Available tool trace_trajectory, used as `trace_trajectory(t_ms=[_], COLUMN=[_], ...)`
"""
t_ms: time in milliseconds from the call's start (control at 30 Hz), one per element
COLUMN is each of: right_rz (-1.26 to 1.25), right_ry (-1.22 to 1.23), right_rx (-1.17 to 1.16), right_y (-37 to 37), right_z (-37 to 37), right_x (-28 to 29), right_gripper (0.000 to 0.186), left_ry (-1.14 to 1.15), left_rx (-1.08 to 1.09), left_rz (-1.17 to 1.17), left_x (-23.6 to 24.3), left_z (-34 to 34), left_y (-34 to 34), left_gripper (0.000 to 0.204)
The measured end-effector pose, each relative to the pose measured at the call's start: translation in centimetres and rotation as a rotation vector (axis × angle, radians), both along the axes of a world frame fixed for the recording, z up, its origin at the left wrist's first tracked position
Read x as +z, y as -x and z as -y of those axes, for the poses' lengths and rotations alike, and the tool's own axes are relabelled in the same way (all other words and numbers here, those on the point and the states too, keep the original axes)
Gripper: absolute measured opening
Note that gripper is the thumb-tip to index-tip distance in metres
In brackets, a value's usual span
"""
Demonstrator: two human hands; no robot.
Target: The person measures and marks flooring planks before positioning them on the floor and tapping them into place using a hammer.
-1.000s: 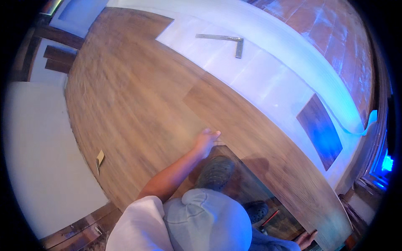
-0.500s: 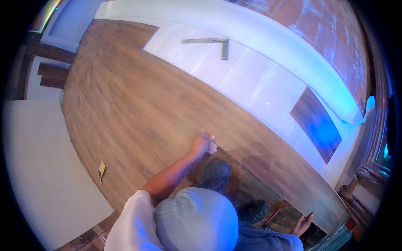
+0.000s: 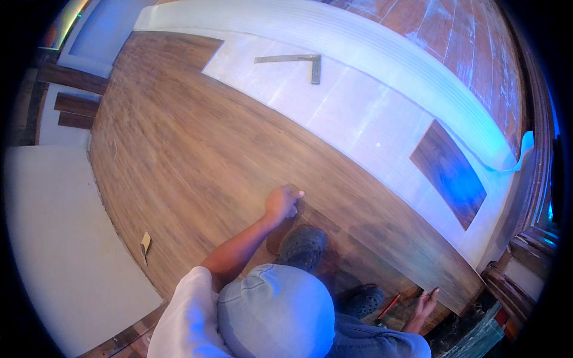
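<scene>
My left hand (image 3: 283, 203) is closed on the near edge of a long wood-look plank (image 3: 382, 224) around the middle of the floor. My right hand (image 3: 425, 305) grips that plank's edge at the lower right, fingertips on its top. My dark perforated clogs (image 3: 304, 243) show below the plank beside my grey-clad knee (image 3: 274, 307). A thin red tool (image 3: 389, 307) lies between the right clog and my right hand.
Laid wood-look flooring (image 3: 167, 131) spreads left of the plank. Pale underlayment (image 3: 334, 113) holds a metal square (image 3: 315, 68) and a short dark plank piece (image 3: 447, 173). A white board (image 3: 65, 238) is at left, near a small yellowish tool (image 3: 145, 243). Dark trim (image 3: 510, 280) borders the right.
The plank and my right hand have shifted up and left in the view, narrowing the dark gap beside my clogs. My left hand has moved slightly left.
</scene>
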State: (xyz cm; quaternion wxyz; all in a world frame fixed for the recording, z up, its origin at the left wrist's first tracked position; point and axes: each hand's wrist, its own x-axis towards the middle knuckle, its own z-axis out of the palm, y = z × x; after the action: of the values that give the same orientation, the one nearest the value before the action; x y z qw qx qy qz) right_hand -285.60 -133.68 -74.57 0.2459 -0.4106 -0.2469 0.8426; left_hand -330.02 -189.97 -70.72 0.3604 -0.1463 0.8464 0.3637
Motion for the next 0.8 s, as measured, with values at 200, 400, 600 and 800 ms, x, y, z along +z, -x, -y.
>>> trace_trajectory(t_ms=[200,400,600,800], right_rz=[0.014,0.367,0.546,0.483], right_ry=[-0.04,-0.19,-0.191,0.063], right_rx=[0.011,-0.037,0.038,-0.099], right_y=[-3.2,-4.1,3.8,3.4], right_z=[-1.3,1.5,4.4,3.2], right_x=[-2.3,4.1,3.4,3.4], right_gripper=[0.031,0.034,0.03,0.035], left_ry=[0.085,0.054,-0.056,0.27], left_rx=[-0.06,-0.459,-0.049,-0.353], left_rz=[-0.129,-0.44,-0.168,-0.503], left_x=[0.9,-3.8,-10.5,-9.0], left_z=[0.0,-2.2,6.1,5.8], left_y=[-0.2,0.0,-0.7,0.6], left_gripper=[0.046,0.023,0.033,0.056])
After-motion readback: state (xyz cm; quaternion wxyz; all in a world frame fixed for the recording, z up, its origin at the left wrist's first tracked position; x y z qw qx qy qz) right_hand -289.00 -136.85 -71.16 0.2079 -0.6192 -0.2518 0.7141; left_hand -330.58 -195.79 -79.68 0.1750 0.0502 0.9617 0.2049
